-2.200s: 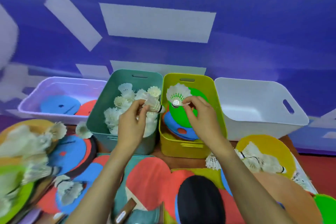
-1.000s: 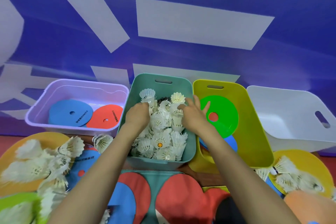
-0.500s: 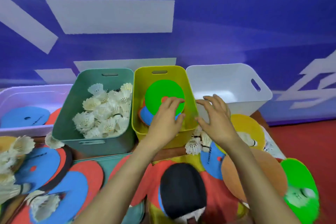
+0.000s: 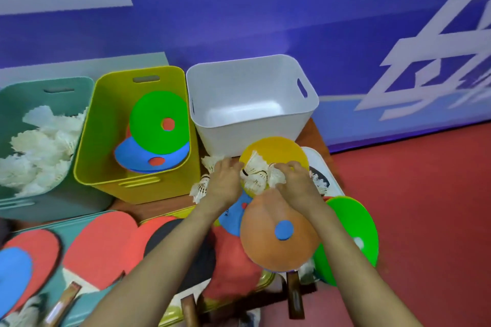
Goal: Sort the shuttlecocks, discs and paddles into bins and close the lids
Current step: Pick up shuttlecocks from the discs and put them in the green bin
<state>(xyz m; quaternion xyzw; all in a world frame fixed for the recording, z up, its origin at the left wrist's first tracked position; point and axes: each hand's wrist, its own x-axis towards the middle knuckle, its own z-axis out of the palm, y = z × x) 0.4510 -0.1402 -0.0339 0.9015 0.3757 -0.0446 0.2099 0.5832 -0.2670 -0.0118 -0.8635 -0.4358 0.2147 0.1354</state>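
Note:
Both hands meet over a yellow disc [image 4: 276, 150] in front of the white bin [image 4: 252, 103]. My left hand [image 4: 225, 184] curls round white shuttlecocks [image 4: 253, 175] lying on that disc. My right hand [image 4: 295, 180] grips another shuttlecock [image 4: 276, 176] beside them. Two more shuttlecocks [image 4: 200, 188] lie left of my left hand. The teal bin [image 4: 16, 202] holds several shuttlecocks [image 4: 39, 141]. The yellow bin [image 4: 111, 183] holds a green disc [image 4: 156, 122] on a blue disc [image 4: 140, 159]. The white bin is empty.
An orange disc [image 4: 276, 236] and a green disc [image 4: 350, 233] lie under my right forearm. Red paddles [image 4: 101, 247] and a black paddle [image 4: 170, 236] cover teal and yellow lids at the front. A blue wall stands behind the bins. Red floor lies to the right.
Both hands dropped from beside the yellow bin to the yellow disc and closed on shuttlecocks. The view swung right, away from the purple bin.

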